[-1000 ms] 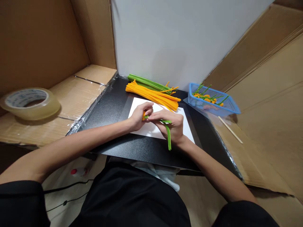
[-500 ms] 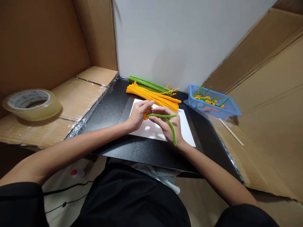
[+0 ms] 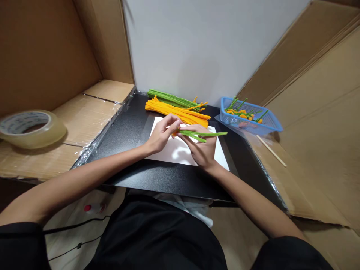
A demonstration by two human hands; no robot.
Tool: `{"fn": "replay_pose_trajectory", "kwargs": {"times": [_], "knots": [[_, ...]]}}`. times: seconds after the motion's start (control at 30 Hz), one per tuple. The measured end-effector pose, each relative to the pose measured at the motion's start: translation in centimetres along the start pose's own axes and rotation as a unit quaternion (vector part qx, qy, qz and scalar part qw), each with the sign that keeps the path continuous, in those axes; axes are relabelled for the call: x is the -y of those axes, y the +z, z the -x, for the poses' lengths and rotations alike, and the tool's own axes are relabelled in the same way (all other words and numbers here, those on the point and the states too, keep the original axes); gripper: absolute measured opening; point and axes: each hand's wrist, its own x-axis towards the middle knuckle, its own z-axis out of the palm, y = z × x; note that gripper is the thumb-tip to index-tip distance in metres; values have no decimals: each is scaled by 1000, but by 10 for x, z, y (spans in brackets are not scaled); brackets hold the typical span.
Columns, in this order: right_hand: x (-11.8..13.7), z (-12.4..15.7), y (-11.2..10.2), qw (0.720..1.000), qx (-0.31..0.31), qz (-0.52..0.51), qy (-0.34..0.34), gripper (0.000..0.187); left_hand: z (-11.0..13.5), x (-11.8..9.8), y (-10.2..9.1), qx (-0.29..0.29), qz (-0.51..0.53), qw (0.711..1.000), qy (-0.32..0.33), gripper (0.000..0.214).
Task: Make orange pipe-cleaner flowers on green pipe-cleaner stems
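Flower (image 3: 201, 133), likely light and bendy, is above the paper (image 3: 165, 155), our left hand (image 3: 161, 135) pinching its head (image 3: 174, 133), our right hand (image 3: 202, 150) its stems (image 3: 215, 134), best gripped where head and stems meet.

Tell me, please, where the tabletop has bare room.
The black tabletop is bare between the white sheet and left cardboard ledge, and in front of the sheet. It's crowded at the back by the green bundle, orange bundle and blue basket, and over the sheet by the left hand and right hand.
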Motion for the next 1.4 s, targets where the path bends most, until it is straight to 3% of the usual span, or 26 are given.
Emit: {"fn": "replay_pose_trajectory", "kwargs": {"times": [0.13, 0.27, 0.43, 0.63, 0.77, 0.97, 1.07, 1.17, 1.27, 1.4], "knots": [[3, -4, -10, 995, -9, 61, -74, 8, -1, -2, -7, 68, -43, 997, 19, 37], [1, -7, -14, 992, -5, 77, -103, 7, 0, -4, -3, 61, -17, 998, 15, 38], [-5, -10, -24, 977, 37, 128, -168, 12, -1, -7, 3, 36, 39, 997, -48, 39], [-12, -16, -31, 906, 131, 274, -294, 21, -6, -5, 3, 21, 64, 989, -131, 37], [-14, -18, -30, 853, 153, 359, -347, 26, -8, -4, 3, 28, 55, 988, -138, 36], [-18, -19, -29, 804, 159, 420, -390, 27, -7, 3, 5, 23, 35, 989, -143, 32], [-19, -19, -30, 795, 163, 427, -398, 25, -8, 6, 1, 31, 11, 990, -134, 33], [-17, -17, -31, 807, 166, 415, -386, 20, -13, 6, -10, 119, 9, 984, -133, 38], [-15, -16, -29, 799, 188, 421, -387, 19, -18, 6, -19, 193, 28, 967, -165, 42], [-15, -17, -26, 775, 210, 447, -393, 27, -19, 8, -15, 140, 25, 967, -210, 28]]}}
